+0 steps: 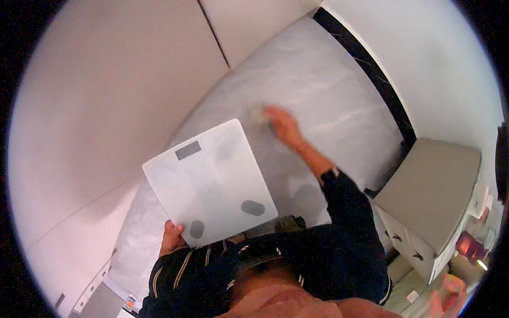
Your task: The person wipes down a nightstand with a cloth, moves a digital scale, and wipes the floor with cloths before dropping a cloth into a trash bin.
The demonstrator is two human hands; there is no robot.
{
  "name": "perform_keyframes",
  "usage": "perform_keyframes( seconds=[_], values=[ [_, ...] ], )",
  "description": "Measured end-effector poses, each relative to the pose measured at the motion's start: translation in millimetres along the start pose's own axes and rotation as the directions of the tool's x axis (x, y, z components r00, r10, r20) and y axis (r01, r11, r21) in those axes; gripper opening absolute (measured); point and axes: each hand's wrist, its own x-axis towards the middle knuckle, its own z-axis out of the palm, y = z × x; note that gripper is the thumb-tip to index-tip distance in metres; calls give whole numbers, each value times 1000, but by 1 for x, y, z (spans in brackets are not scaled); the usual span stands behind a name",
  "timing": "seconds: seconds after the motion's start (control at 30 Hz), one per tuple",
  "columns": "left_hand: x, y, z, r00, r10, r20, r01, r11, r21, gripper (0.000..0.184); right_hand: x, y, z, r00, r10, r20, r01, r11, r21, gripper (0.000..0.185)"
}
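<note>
A person's left hand (172, 238) grasps a white bathroom scale (212, 183) by its near-left corner, thumb over the top face, tilting the flat square above a gray marbled floor (328, 90). The right hand (283, 124), blurred, is extended to the right of the scale's far edge, fingers closed on a small pale item (258, 115) too smeared to identify; whether it touches the floor cannot be told. The scale shows a dark rectangular display (188, 150) along its far edge and two gray oval pads (253, 208) near the person's body. Dark sleeves (347, 201) reach in from below the scale. Left of it stand large pale panels (116, 79), split by a dark seam above. Well to the scale's right sits a low cabinet (432, 180) with a gray top and white sides, near a black baseboard (371, 69) beneath a pale wall (435, 69).
</note>
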Motion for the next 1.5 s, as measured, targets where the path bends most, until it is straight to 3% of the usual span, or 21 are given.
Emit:
perform_keyframes(
  seconds=[0.03, 0.07, 0.17, 0.27, 0.37, 0.43, 0.47, 0.53, 0.6, 0.67, 0.73, 0.93, 1.0, 1.07, 1.1, 1.17, 1.27, 1.3, 1.33, 1.4, 1.5],
  values=[
    [-3, -3, -3, 1000, -1, -16, 0, 999, -43, 50, 42, 4, -20, 991, -5, -135, -6, 996, -86, 39],
    [-7, -2, -2, 999, -12, -43, 10, 999, -49, 49, 81, 35, -33, 951, -191, -243, 135, 964, -230, 34],
    [-12, 0, -4, 995, -23, -93, 21, 1000, -22, 48, 172, 80, -48, 917, 50, -396, -234, 872, -430, 42],
    [-7, 1, -11, 996, 6, -91, 1, 998, 69, 48, 195, 97, -28, 916, 85, -392, -351, 646, -678, 34],
    [-12, 10, 2, 997, 5, -81, 6, 991, 135, 48, 176, 54, 17, 941, 90, -327, -281, 747, -602, 32],
    [-8, 6, -11, 997, -32, -77, 46, 981, 190, 48, 148, 25, 55, 984, 105, -142, -165, 829, -534, 32],
    [-8, 5, -12, 996, -44, -78, 58, 979, 196, 48, 136, -6, 74, 975, 221, 27, -168, 808, -565, 33],
    [-12, 8, 1, 995, -33, -98, 45, 991, 128, 47, 83, -39, 123, 985, -50, 164, 128, 851, -509, 34],
    [-13, 7, 7, 999, 32, -12, -31, 998, 46, 47, 25, -64, 144, 932, -104, 347, 206, 939, -274, 35],
    [-9, 4, 0, 995, 84, 49, -86, 995, 49, 50, -23, -74, 138, 886, -67, 460, 67, 998, 17, 36],
    [4, -5, -18, 992, 88, 87, -98, 988, 118, 55, -67, -72, 127, 875, -51, 481, -29, 987, 159, 37],
    [2, -5, 0, 973, 149, 175, -168, 980, 102, 68, -150, -54, 47, 926, 117, 359, -226, 933, 280, 40],
    [11, -3, -15, 973, 131, 187, -148, 986, 75, 65, -151, -39, 11, 941, 253, 223, -315, 897, 310, 41],
    [12, 2, -23, 983, 111, 144, -122, 990, 73, 61, -132, -30, -34, 880, 474, -29, -452, 855, 255, 38],
    [10, 4, -22, 985, 85, 151, -97, 993, 74, 58, -113, -35, -61, 687, 727, 9, -679, 638, 364, 36],
    [20, 3, -36, 986, 41, 161, -51, 997, 58, 51, -74, -22, -77, 731, 672, -121, -635, 734, 242, 40],
    [13, 15, -29, 988, 67, 140, -86, 987, 133, 46, 8, 20, -63, 852, 469, -234, -424, 879, 220, 41],
    [8, 21, -18, 985, 64, 157, -84, 989, 123, 46, 43, 30, -56, 898, 325, -297, -299, 945, 130, 40],
    [-4, 24, -1, 999, 13, 30, -14, 998, 59, 50, 78, 41, -41, 921, 178, -347, -175, 984, 40, 40],
    [1, 8, -27, 1000, -15, 15, 15, 999, 35, 48, 139, 53, -13, 952, -18, -305, -64, 964, -259, 41],
    [-3, 13, -3, 999, 20, -40, -14, 990, 142, 49, 186, 55, 29, 968, 113, -223, -211, 849, -484, 40]
  ],
)
